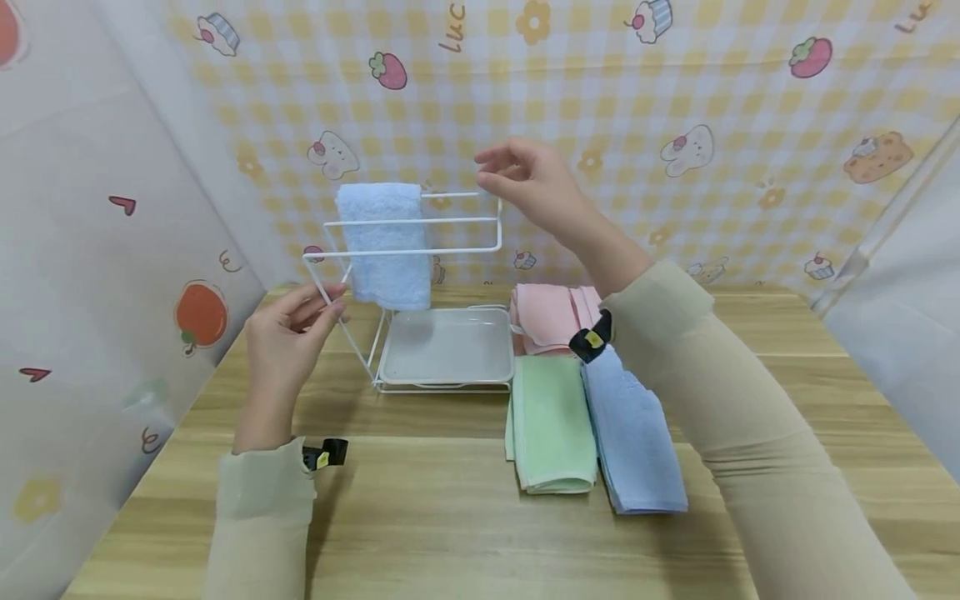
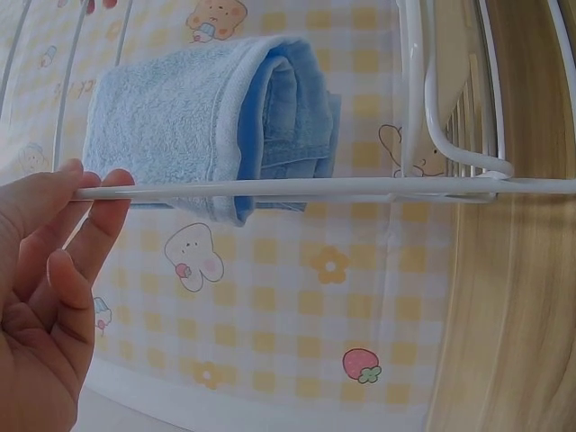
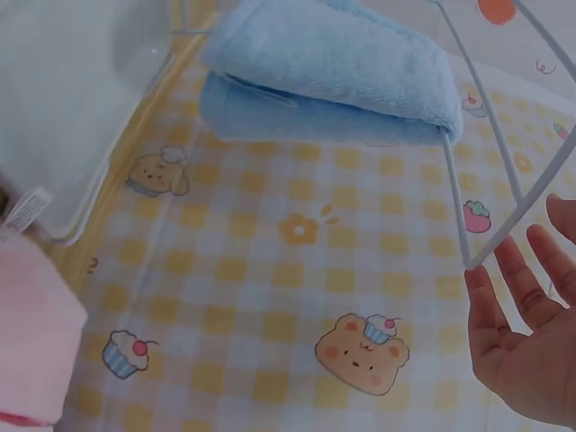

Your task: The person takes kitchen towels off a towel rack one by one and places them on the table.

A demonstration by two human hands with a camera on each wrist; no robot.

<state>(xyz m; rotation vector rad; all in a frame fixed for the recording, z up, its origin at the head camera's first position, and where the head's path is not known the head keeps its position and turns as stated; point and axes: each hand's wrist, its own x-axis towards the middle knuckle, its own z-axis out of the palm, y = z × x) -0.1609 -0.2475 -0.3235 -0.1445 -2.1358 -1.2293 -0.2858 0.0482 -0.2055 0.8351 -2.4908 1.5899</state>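
A white wire rack (image 1: pixel 465 250) stands on the wooden table, with a light blue towel (image 1: pixel 390 283) folded over its rear bar at the left. My left hand (image 1: pixel 285 337) pinches the rack's slanted left side wire between thumb and fingers. In the left wrist view, that wire (image 2: pixel 360 186) runs across in front of the towel (image 2: pixel 171 108). My right hand (image 1: pixel 540 187) is raised at the rack's upper right end, fingers loosely bent and holding nothing. The right wrist view has its fingertips right at the rack's corner, beside the right hand's palm (image 3: pixel 526 360).
A pale grey tray (image 1: pixel 450 346) sits in the rack's base. Right of it lie folded towels: pink (image 1: pixel 543 312) at the back, green (image 1: pixel 555 425) in front, and blue (image 1: pixel 637 450) beside the green. A checked, patterned cloth (image 1: pixel 570 100) hangs behind.
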